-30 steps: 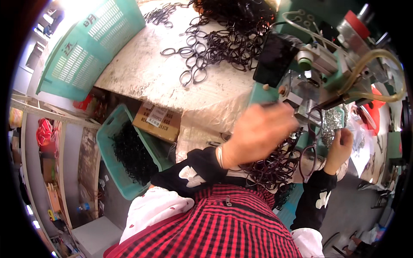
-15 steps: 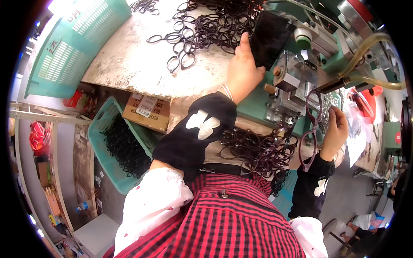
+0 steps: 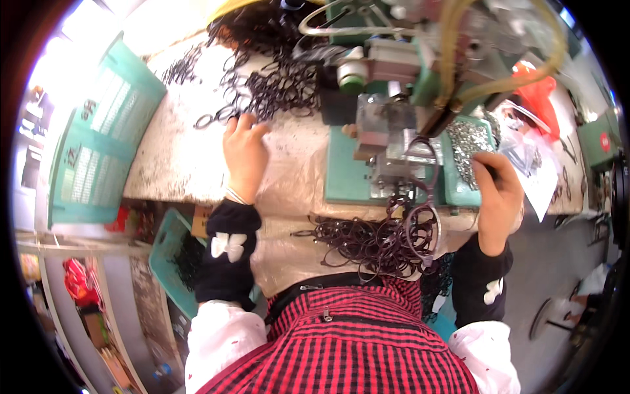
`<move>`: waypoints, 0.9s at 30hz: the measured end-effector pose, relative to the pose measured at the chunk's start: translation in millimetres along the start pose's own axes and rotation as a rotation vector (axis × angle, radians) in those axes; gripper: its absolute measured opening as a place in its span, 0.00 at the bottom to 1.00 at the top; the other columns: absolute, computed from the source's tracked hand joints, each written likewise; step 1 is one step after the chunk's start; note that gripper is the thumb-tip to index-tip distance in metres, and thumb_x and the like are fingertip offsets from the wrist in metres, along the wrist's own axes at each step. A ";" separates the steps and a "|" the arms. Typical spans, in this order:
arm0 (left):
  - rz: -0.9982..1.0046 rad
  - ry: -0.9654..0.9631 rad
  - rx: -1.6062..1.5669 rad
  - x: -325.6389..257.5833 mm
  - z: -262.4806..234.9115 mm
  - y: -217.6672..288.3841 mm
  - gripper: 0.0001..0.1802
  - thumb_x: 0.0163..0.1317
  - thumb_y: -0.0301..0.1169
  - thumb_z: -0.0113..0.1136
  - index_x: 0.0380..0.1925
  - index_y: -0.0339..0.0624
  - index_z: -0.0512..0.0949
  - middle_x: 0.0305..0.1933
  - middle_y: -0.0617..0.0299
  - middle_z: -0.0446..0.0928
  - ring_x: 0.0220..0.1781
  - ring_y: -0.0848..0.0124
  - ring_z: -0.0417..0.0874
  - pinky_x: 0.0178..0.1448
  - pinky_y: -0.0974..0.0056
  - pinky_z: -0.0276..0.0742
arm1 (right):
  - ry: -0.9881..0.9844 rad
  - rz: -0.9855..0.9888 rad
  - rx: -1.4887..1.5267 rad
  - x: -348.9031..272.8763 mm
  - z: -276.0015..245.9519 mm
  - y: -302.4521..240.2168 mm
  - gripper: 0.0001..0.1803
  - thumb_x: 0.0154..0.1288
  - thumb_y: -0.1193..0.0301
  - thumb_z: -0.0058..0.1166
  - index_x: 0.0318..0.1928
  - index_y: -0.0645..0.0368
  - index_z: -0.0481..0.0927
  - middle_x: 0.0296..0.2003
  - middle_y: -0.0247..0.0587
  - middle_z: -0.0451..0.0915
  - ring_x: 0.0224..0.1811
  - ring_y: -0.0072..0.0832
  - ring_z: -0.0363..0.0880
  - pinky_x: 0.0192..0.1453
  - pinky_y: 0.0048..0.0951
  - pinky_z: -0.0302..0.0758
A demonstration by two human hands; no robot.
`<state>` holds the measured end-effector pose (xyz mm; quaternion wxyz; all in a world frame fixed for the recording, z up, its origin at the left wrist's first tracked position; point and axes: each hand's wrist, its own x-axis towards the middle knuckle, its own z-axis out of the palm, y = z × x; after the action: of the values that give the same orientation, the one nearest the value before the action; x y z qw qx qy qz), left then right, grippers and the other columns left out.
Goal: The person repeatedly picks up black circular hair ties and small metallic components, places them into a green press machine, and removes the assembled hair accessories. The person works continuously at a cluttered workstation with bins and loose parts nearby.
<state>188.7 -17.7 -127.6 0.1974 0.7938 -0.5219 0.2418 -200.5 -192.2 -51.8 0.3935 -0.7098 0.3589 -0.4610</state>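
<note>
My left hand (image 3: 246, 157) is over the bench at the near edge of a pile of dark eyeglass frames (image 3: 282, 88). Its fingers are bent and apart, with nothing visible in them. A single purple-brown glasses frame (image 3: 434, 209) hangs upright at the metal clamp (image 3: 372, 134) of a green bench machine (image 3: 344, 177). To its right is my right hand (image 3: 500, 200), thumb and fingertips curled together beside a green tray (image 3: 464, 197) of small metal parts (image 3: 467, 148). Whatever those fingertips may hold is too small to make out.
More purple-brown frames (image 3: 367, 240) lie heaped at the bench's front edge, by my apron. A tall green basket (image 3: 88, 157) stands on the left, another green crate (image 3: 165, 253) below the bench. Yellowish hoses (image 3: 558, 49) loop over the machine. A red bag (image 3: 539, 98) lies far right.
My left hand has moved left, from beside the dark flat slab near the machine to the pile of frames. The view has turned. My right hand stays near the hanging frame, fingers still curled.
</note>
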 end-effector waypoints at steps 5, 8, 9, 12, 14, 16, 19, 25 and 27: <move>0.047 -0.153 0.009 -12.1 14.4 -57.6 0.09 0.52 0.22 0.65 0.33 0.45 0.88 0.46 0.54 0.78 0.50 0.52 0.79 0.52 0.55 0.77 | -0.028 0.020 0.323 22.2 62.0 -16.4 0.16 0.61 0.81 0.63 0.51 0.64 0.80 0.38 0.35 0.84 0.44 0.20 0.81 0.51 0.21 0.75; 0.067 0.030 -0.144 3.3 -15.1 -23.4 0.06 0.60 0.21 0.64 0.37 0.40 0.84 0.51 0.55 0.81 0.53 0.56 0.80 0.53 0.57 0.76 | -0.035 0.034 0.459 18.7 72.7 -19.8 0.21 0.62 0.83 0.63 0.56 0.64 0.75 0.37 0.34 0.82 0.43 0.18 0.80 0.50 0.20 0.75; 0.052 0.075 -0.238 10.7 -29.4 -7.7 0.04 0.64 0.22 0.63 0.39 0.37 0.83 0.52 0.55 0.82 0.54 0.59 0.81 0.54 0.58 0.76 | -0.028 0.041 0.512 17.3 75.5 -20.5 0.22 0.62 0.83 0.62 0.56 0.65 0.75 0.38 0.34 0.82 0.43 0.18 0.80 0.50 0.20 0.75; -0.308 0.095 -1.366 36.2 -100.5 80.0 0.13 0.83 0.35 0.41 0.44 0.37 0.69 0.33 0.50 0.81 0.21 0.72 0.77 0.27 0.69 0.74 | -0.045 0.089 0.608 16.8 75.1 -33.1 0.23 0.61 0.85 0.62 0.57 0.66 0.73 0.37 0.34 0.82 0.43 0.17 0.79 0.51 0.20 0.75; 0.076 0.226 -1.446 55.8 -133.3 130.2 0.19 0.83 0.43 0.40 0.48 0.36 0.66 0.28 0.46 0.80 0.20 0.69 0.77 0.24 0.69 0.73 | -0.025 0.126 0.729 17.4 77.3 -45.8 0.24 0.61 0.86 0.62 0.57 0.67 0.73 0.37 0.35 0.82 0.42 0.18 0.80 0.50 0.20 0.77; 0.197 0.434 -1.229 83.1 -125.4 151.3 0.19 0.84 0.42 0.35 0.46 0.36 0.66 0.28 0.48 0.81 0.22 0.67 0.80 0.26 0.69 0.76 | 0.002 0.131 0.797 14.3 83.3 -44.6 0.24 0.61 0.86 0.62 0.57 0.67 0.73 0.38 0.36 0.83 0.42 0.19 0.81 0.49 0.20 0.77; 0.145 0.497 -1.024 107.8 -123.0 163.2 0.18 0.85 0.38 0.30 0.45 0.37 0.67 0.28 0.50 0.82 0.19 0.72 0.79 0.24 0.73 0.76 | 0.009 0.162 0.848 11.5 86.2 -44.2 0.24 0.61 0.86 0.63 0.57 0.68 0.72 0.38 0.37 0.83 0.42 0.21 0.82 0.47 0.21 0.79; 0.062 0.441 -1.042 113.9 -127.2 170.1 0.19 0.85 0.39 0.34 0.44 0.37 0.71 0.27 0.60 0.78 0.22 0.79 0.71 0.25 0.75 0.64 | 0.034 0.210 0.891 10.2 82.6 -45.4 0.23 0.64 0.86 0.59 0.59 0.70 0.71 0.44 0.41 0.84 0.45 0.25 0.83 0.53 0.24 0.80; 0.049 0.324 -1.201 105.0 -130.8 172.8 0.13 0.81 0.34 0.42 0.46 0.37 0.74 0.31 0.61 0.78 0.30 0.76 0.74 0.33 0.71 0.68 | 0.031 0.238 0.881 1.8 76.3 -56.9 0.24 0.64 0.87 0.57 0.61 0.70 0.70 0.48 0.44 0.84 0.49 0.26 0.83 0.57 0.25 0.78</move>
<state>41.3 -85.8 50.2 0.6805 0.4851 -0.5484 0.0281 -120.2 -151.8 -20.7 0.7028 -0.4216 0.2134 -0.5318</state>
